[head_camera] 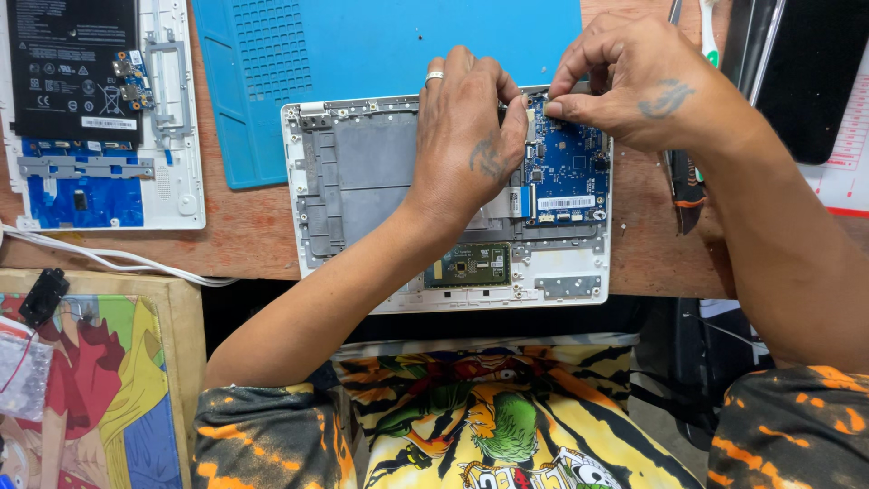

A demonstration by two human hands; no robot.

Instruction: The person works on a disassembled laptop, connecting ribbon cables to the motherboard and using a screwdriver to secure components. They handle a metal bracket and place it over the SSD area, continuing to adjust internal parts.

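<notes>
The opened white laptop shell (362, 181) lies flat on the wooden table, insides up so its parts can be reached. The left hand (466, 136) presses down on the left edge of the blue circuit board (566, 163), steadying it. The right hand (634, 86) pinches narrowly at the board's top edge, perhaps on a small connector, which is hidden by the fingertips.

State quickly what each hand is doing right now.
Left hand: fingers curled, pressing at the top edge of the blue circuit board; nothing visibly held.
Right hand: fingertips pinched at the board's top edge; what they pinch cannot be told.
</notes>
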